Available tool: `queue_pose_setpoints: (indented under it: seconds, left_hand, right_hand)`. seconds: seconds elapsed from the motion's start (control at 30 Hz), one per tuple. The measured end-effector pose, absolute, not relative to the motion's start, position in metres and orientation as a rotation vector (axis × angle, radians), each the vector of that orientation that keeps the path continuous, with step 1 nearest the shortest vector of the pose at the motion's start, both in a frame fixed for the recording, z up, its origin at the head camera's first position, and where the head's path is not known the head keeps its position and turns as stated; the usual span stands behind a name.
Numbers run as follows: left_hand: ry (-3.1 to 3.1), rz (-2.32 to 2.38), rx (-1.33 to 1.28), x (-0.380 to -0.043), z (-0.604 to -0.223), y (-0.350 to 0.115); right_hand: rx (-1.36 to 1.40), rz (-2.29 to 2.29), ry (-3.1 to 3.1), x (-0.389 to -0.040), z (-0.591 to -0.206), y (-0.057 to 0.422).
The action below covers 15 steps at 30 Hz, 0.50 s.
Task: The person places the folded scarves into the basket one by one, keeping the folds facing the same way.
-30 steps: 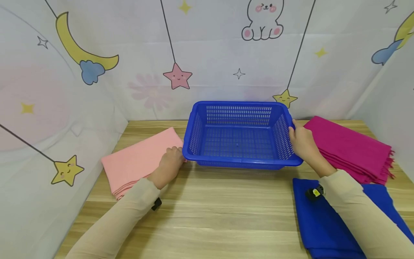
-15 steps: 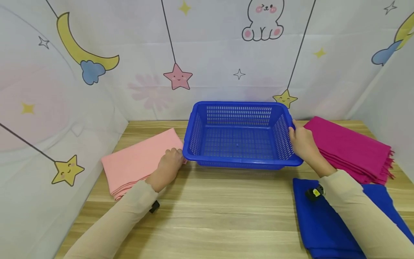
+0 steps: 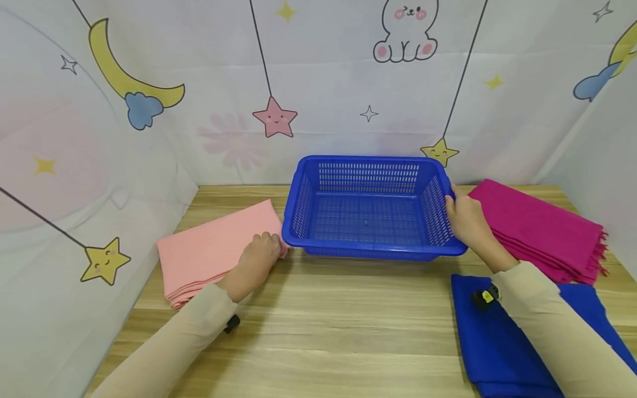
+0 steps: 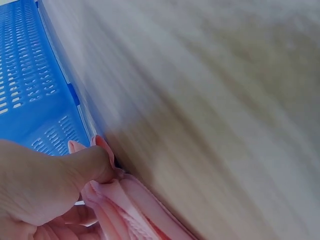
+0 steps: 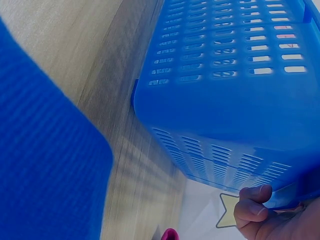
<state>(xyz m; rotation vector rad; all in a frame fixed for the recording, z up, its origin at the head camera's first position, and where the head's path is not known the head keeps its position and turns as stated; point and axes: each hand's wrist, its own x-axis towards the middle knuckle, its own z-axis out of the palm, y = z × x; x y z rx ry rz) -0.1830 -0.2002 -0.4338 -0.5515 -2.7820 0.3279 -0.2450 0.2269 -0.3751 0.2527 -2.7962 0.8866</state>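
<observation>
My left hand (image 3: 255, 262) pinches the near right corner of a folded pink cloth (image 3: 214, 246), lying left of a blue plastic basket (image 3: 368, 247). In the left wrist view the thumb (image 4: 95, 165) presses the bunched pink fabric (image 4: 122, 205), close to the basket's wall (image 4: 30, 75). My right hand (image 3: 468, 218) grips the basket's right rim, thumb on the inner side. In the right wrist view curled fingertips (image 5: 255, 200) show at the rim, beside the basket's slotted wall (image 5: 210, 100). The basket holds nothing.
A folded magenta fringed cloth (image 3: 542, 229) lies behind my right forearm. Beneath that forearm is a folded blue cloth (image 3: 497, 342). A printed fabric backdrop (image 3: 328, 72) stands behind the wooden table (image 3: 368, 326).
My left hand has drawn slightly toward me and to the left, and the pink cloth's right end has shifted a little nearer. The right hand and basket stay in place.
</observation>
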Motion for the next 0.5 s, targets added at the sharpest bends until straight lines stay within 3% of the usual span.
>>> queue_pose_setpoints:
  seconds: [0.5]
  left_hand:
    - [-2.920, 0.283, -0.612, -0.168, -0.424, -0.203]
  right_hand:
    - [0.264, 0.907, -2.792, -0.245, -0.377, 0.228]
